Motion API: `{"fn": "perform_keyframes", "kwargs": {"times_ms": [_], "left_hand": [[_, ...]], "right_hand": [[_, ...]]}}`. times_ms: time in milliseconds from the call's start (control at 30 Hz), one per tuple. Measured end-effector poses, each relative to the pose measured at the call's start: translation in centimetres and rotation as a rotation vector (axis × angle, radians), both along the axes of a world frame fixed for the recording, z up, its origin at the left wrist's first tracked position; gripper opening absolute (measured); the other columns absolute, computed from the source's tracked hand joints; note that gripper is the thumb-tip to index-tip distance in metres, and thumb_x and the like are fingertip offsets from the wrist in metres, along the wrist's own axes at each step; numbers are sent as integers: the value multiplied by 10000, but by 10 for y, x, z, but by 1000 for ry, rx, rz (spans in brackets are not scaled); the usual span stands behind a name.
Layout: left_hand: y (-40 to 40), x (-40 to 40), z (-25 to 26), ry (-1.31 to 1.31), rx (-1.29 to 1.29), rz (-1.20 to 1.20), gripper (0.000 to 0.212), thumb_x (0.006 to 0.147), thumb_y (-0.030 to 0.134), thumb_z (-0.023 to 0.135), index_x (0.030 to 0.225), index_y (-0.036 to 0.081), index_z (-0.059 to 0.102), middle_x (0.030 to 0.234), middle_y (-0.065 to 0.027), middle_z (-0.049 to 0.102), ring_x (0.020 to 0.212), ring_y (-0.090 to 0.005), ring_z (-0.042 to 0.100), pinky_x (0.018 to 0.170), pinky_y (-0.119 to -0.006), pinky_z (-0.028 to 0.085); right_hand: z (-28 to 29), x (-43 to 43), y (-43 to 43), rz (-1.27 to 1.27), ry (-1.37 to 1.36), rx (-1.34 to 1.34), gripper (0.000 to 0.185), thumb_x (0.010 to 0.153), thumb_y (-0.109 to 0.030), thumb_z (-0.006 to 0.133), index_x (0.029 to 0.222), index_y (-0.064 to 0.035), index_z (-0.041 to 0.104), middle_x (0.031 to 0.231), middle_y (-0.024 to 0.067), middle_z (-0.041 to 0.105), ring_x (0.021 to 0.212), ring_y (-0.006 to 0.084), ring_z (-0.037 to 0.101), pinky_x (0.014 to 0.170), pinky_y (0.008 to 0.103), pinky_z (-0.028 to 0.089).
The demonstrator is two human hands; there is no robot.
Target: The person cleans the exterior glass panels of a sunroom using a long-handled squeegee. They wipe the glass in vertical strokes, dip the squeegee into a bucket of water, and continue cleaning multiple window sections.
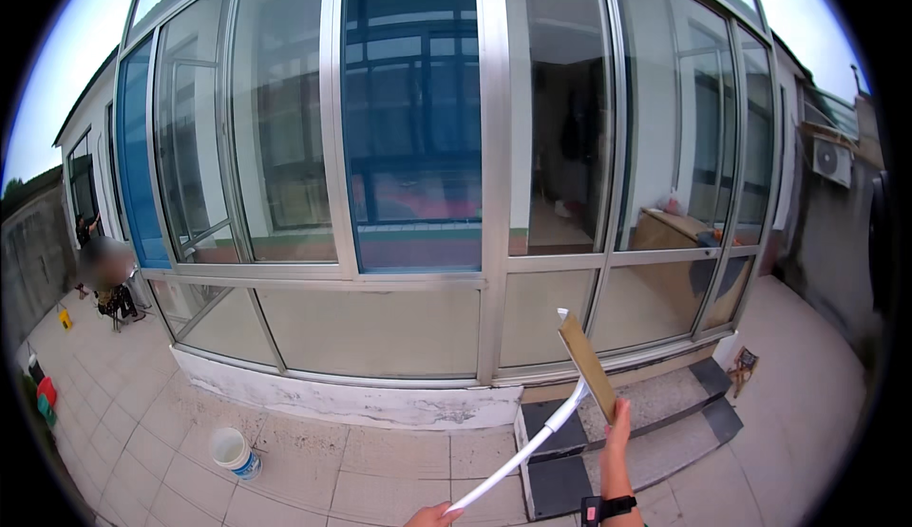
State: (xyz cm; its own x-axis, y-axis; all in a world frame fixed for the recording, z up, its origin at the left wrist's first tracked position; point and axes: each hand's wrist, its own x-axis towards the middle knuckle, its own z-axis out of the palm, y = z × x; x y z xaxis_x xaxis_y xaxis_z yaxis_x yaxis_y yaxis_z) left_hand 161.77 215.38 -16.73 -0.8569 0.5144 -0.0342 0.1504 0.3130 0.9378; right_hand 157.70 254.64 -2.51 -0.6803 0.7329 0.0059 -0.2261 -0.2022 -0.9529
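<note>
A squeegee with a white pole [506, 466] and a yellowish-brown sponge head [588, 367] is tilted up in front of a glazed, metal-framed porch [495, 171]. At the bottom of the view, my left hand [432, 515] is closed around the pole's lower part. My right hand [618, 416] touches the lower end of the sponge head; its fingers are partly hidden, so its grip is unclear. A black band with a small device circles my right wrist. Large glass panes, some of them blue, stand beyond the head.
A white bucket [236, 454] stands on the tiled floor at the left. Stone steps [641, 434] lie below the porch at the right, near a small folding stool [743, 369]. People [114, 292] are at the far left, near a yellow container [65, 319].
</note>
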Motion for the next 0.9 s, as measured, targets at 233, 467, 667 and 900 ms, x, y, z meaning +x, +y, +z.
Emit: {"fn": "perform_keyframes", "kwargs": {"times_ms": [233,467,667,900], "left_hand": [[24,-14,28,66,-157,13,364,880,276,572,1156,39,561,835,-151,641,738,-230,598,667,-365,485],[21,8,78,111,-151,18,363,885,306,552,1133,42,571,871,-181,642,772,-301,609,697,-400,482],[7,27,103,194,-206,30,368,882,334,538,1103,43,582,906,-215,638,806,-380,614,723,-439,479],[-2,39,79,250,-224,101,345,853,330,550,1011,26,587,858,-245,616,789,-412,592,709,-471,464]], "right_hand": [[-39,-76,57,-269,128,-100,625,863,-604,453,1239,-105,451,1190,109,504,1077,227,506,877,385,382],[-43,-69,74,-5,-25,-391,668,789,-739,408,875,-88,535,595,49,532,462,153,515,399,248,353],[-87,-45,88,216,-337,-418,666,750,-792,375,773,-142,516,460,-7,372,368,106,349,356,225,261],[-173,-41,79,-186,-165,-518,566,781,-729,404,775,-174,512,465,-33,303,335,109,272,317,247,212]]}}
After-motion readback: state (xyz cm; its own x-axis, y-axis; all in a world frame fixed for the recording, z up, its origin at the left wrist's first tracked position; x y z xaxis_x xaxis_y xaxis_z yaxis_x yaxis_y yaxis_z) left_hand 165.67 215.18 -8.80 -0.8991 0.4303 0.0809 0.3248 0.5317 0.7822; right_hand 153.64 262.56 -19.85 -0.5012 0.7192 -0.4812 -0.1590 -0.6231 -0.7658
